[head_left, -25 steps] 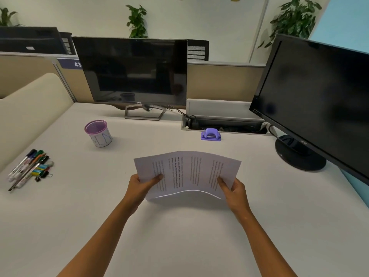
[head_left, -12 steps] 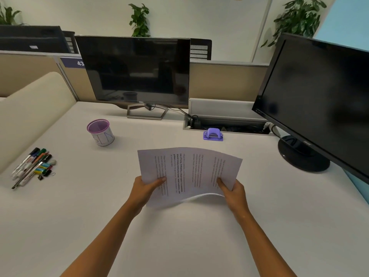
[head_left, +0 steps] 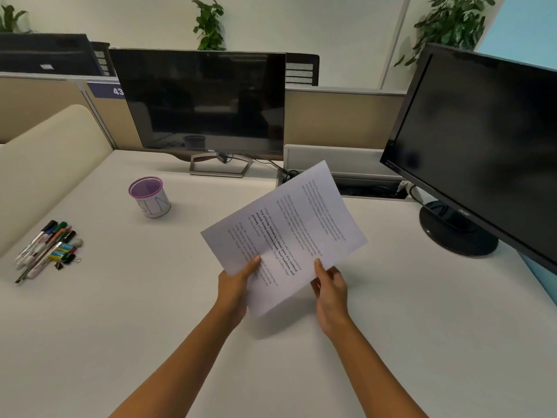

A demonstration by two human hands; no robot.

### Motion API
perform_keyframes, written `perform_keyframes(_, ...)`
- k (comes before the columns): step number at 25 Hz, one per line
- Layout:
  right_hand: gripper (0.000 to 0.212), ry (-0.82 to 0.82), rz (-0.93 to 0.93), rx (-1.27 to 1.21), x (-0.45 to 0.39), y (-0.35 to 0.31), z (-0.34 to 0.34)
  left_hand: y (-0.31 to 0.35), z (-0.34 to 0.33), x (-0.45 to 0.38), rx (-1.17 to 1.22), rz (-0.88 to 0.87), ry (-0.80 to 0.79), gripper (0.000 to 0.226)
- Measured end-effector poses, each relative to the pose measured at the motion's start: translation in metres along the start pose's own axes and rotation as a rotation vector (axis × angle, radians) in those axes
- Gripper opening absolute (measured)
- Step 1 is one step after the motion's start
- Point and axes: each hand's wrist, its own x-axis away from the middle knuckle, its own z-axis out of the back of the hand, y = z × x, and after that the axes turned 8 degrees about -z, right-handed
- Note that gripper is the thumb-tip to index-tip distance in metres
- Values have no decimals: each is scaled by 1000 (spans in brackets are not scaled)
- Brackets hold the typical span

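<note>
A thin stack of printed white sheets (head_left: 289,233) is held up above the white desk (head_left: 120,312), turned so its long side runs up to the right. My left hand (head_left: 233,286) pinches the lower left edge, thumb on top of the text. My right hand (head_left: 330,286) pinches the bottom right edge, thumb on the page. The sheets' far corner covers the spot in front of the cable tray.
A purple mesh pen cup (head_left: 149,197) stands at the left. Markers and binder clips (head_left: 48,247) lie near the left edge. A Dell monitor (head_left: 199,104) stands at the back, a black monitor (head_left: 482,146) at the right, and an open cable tray (head_left: 370,185) between them.
The sheets went from lying wide and bowed between both hands to being turned and lifted, long side pointing up right. Both hands moved closer together. The purple clip by the cable tray is now hidden.
</note>
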Motion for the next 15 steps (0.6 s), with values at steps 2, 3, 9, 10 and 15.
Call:
perform_keyframes(2,22,-83,4,-56,1,-2,-12,-8,-11,7,77,18,61,37)
perform_keyframes(3,26,-102,15,-66,1,-3,-18,-12,-16,11,110,26,82,36)
perform_keyframes(9,32,68,64,-26,-15,-5,-37,-24,-37,24,173,101,195,30)
perform_keyframes(10,31,84,75,-3,-18,-4,-36,-24,-37,25,173,119,202,30)
perform_keyframes(15,26,117,63,117,-34,-2,-21,-32,-33,28,177,180,223,35)
